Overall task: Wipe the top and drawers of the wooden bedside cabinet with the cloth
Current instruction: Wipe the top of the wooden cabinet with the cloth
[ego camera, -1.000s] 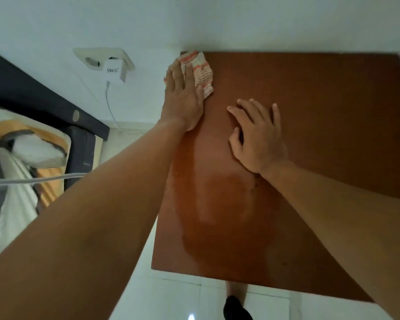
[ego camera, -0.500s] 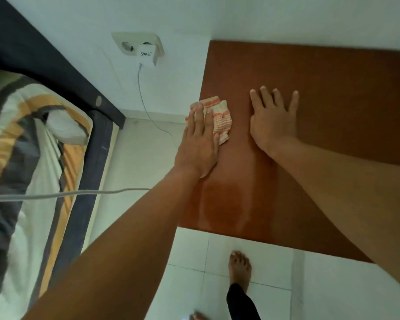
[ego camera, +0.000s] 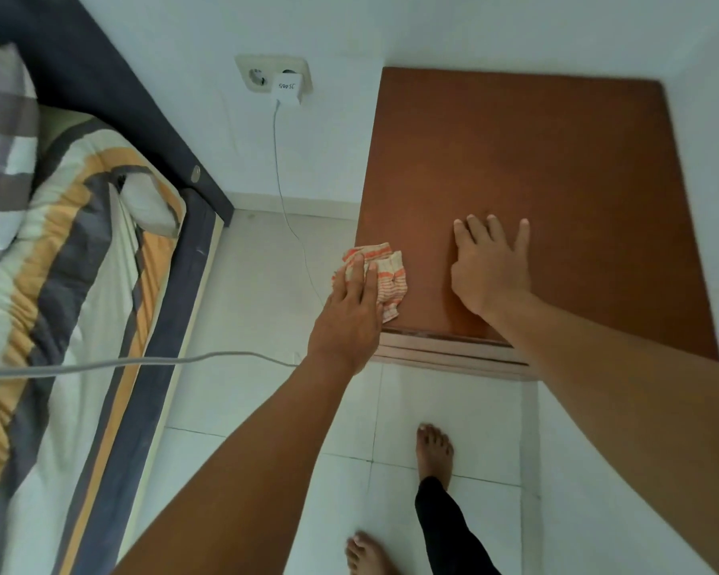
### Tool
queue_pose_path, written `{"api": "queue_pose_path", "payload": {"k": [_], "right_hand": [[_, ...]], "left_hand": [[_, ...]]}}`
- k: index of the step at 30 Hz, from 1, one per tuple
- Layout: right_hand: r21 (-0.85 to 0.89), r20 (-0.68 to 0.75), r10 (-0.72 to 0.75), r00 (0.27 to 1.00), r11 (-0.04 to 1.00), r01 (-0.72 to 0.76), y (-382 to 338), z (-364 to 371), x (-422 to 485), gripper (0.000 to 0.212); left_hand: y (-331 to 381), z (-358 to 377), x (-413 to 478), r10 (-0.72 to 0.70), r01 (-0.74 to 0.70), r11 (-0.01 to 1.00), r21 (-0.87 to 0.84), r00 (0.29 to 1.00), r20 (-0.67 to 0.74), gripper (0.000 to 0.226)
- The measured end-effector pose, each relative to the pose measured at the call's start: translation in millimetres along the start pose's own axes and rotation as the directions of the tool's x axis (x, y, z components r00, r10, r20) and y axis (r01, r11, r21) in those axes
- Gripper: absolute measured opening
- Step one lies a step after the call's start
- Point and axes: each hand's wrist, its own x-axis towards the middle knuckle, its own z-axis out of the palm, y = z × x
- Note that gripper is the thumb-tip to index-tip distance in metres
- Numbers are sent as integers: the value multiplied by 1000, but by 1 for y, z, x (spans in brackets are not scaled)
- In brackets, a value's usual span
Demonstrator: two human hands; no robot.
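Cabinet top — cloth under left fingers

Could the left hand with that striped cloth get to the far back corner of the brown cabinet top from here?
Probably yes. The brown wooden cabinet top is bare, so nothing blocks the left hand pressing the orange-striped white cloth at the near left corner. The right hand rests flat alongside, out of that path.
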Motion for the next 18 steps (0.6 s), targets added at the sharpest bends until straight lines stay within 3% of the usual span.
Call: {"api": "queue_pose_path", "payload": {"k": [7,14,18], "right_hand": [[17,8,4,1000,1000,-4,-5,8,-71,62],[154,-80,-154,985,974,165,-5,9,-123,62],[332,-149,-290,945,886,324,0,9,-134,60]], "left_hand": [[9,-3,-58,7,-10,997,72,999,45,60],[1,3,-112,136,-154,986,70,968,211,58],[5,-5,-105,155,-159,986,43,984,86,54]]}}
